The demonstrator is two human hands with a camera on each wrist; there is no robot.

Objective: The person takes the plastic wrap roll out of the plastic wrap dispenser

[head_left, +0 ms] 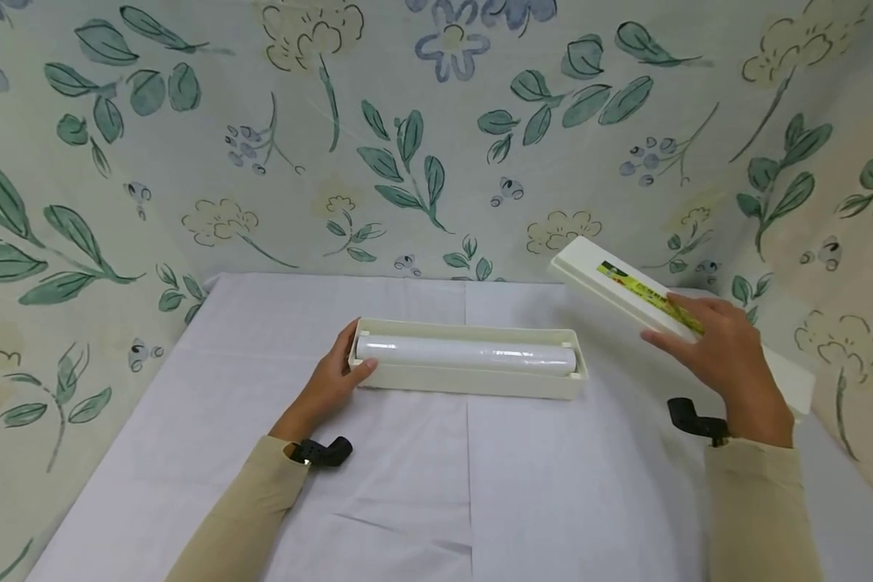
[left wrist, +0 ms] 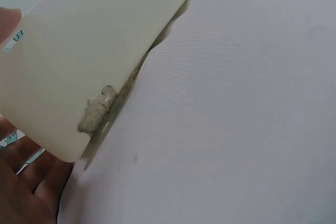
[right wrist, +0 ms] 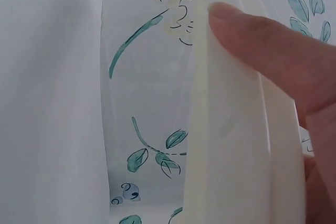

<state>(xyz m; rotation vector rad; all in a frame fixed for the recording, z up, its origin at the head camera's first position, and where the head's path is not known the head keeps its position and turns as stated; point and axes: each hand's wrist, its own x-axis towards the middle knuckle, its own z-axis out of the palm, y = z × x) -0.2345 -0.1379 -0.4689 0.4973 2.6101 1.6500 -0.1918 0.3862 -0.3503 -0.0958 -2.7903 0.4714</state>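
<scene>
A long cream plastic box (head_left: pixel 473 381) lies on the table with a white roll of film or wrap (head_left: pixel 466 356) inside it. My left hand (head_left: pixel 332 373) grips the box's left end, thumb over the front wall and fingers behind. In the left wrist view, the cream box wall (left wrist: pixel 79 61) carries a torn scrap of tape (left wrist: pixel 97 114) near its lower edge. My right hand (head_left: pixel 731 356) holds the matching long lid (head_left: pixel 589 263) raised and tilted at the right, apart from the box. A yellow-green label is on the lid. In the right wrist view, the thumb (right wrist: pixel 252 35) presses along the lid's side (right wrist: pixel 231 129).
White cloth (head_left: pixel 400 469) covers the table, with a crease running down its middle. Behind and on both sides hangs floral fabric (head_left: pixel 407 162). Each wrist carries a black strap with a small mount (head_left: pixel 323 453).
</scene>
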